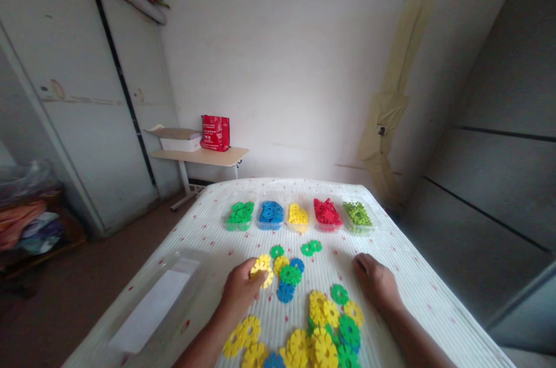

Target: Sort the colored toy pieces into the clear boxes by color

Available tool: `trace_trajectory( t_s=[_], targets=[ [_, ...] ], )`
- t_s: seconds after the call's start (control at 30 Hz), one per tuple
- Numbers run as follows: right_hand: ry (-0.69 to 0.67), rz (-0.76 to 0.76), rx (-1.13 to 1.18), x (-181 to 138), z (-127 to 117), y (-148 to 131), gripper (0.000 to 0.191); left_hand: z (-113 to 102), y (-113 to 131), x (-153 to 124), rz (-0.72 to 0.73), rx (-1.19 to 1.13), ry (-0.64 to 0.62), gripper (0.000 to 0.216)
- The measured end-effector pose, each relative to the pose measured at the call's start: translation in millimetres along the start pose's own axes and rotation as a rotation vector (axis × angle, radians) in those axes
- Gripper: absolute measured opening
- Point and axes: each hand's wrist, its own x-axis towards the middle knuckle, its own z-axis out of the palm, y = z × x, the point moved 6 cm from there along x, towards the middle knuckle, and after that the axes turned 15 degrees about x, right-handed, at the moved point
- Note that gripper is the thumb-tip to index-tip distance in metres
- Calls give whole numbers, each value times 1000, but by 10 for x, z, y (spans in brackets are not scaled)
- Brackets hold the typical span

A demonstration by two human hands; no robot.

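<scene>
Pinched between the thumb and fingers of my left hand (244, 287) are yellow snowflake discs (263, 269), which look like two overlapping. Just right of them lies a loose cluster with a yellow disc (281, 265), a green disc (291, 275) and blue discs (285, 291). My right hand (379, 280) rests on the tablecloth with its fingers curled under, and nothing shows in it. Between my forearms, near the front edge, spreads a pile of yellow (325, 348), green (349, 330) and blue discs (274, 361). A pair of green discs (311, 248) lies farther back.
Along the back stand clear boxes of green pieces (240, 214), blue pieces (271, 212), yellow pieces (297, 214), red pieces (327, 212) and lime pieces (358, 214). A clear plastic tray (158, 298) is at left. Behind is a side table (226, 156) with a red bag (216, 133).
</scene>
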Motion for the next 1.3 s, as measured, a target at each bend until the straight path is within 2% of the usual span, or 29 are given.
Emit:
trace_trajectory(
  t_s=[0.1,0.27,0.37,0.47,0.57,0.67,0.8,0.9,0.97,1.1,1.3],
  targets=[
    [1,-2,-4,-1,9,-6,35,14,180,260,8,-49,-38,21],
    [26,-6,9,1,3,-10,34,-17,612,702,70,-85,68,33],
    [16,2,38,5,-7,-16,35,-17,785,828,99,-74,125,34],
    [2,3,62,7,-11,-13,34,-16,836,853,115,-46,165,33],
    [4,-7,49,1,-14,-9,34,-11,769,781,122,2,180,31],
    [6,-6,26,2,-9,-30,34,-16,588,583,130,67,159,29],
    [-30,-36,110,69,72,-197,30,-112,180,166,116,143,146,12],
    [-72,-56,160,183,203,-425,31,-238,-141,-101,77,159,193,17],
    [-97,-23,93,273,309,-578,34,-296,-281,-194,56,157,224,22],
    [-136,23,-78,404,505,-860,40,-314,-355,-199,38,146,251,25],
    [-198,-48,-182,481,691,-1093,21,-288,-336,-170,34,121,258,24]
  ],
)
